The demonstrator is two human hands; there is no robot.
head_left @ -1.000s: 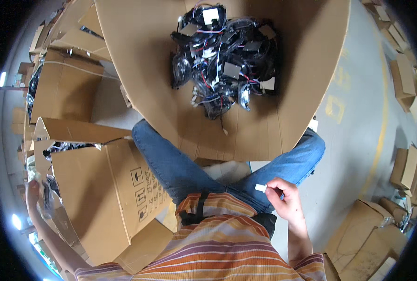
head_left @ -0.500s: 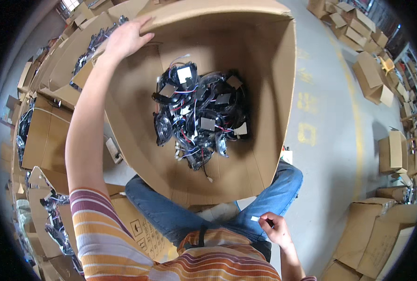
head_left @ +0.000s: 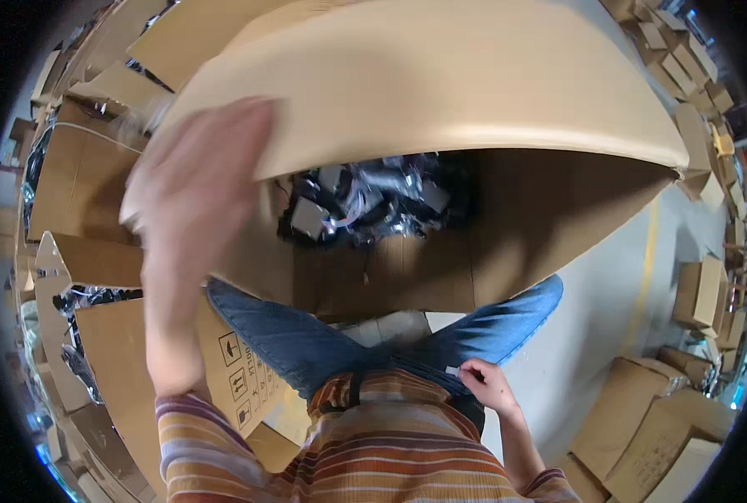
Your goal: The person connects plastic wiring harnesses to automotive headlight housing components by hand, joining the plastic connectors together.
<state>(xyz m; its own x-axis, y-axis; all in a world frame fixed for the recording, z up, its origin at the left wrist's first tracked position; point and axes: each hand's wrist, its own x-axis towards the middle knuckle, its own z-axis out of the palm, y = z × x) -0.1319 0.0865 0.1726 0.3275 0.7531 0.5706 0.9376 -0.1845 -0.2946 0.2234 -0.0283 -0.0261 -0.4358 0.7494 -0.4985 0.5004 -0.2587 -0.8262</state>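
A large open cardboard box stands in front of my legs, with a wide cardboard panel leaning over its far side. Inside lies a pile of black, shiny parts with wires and pale square pieces; the panel hides its far portion. My left hand is over the panel's left end, smeared by motion, so its fingers do not read clearly and contact is uncertain. Down by my right thigh, my right hand is closed in a pinch on a small white piece, mostly covered by the fingers.
Cardboard boxes with similar black parts crowd the left side. A printed carton stands beside my left leg. More cartons sit at the lower right and along the right edge. A yellow line runs on the grey floor.
The far panel has come toward me and now covers part of the opening. My left hand has moved down and nearer, off the far left corner. The right hand stays near my thigh.
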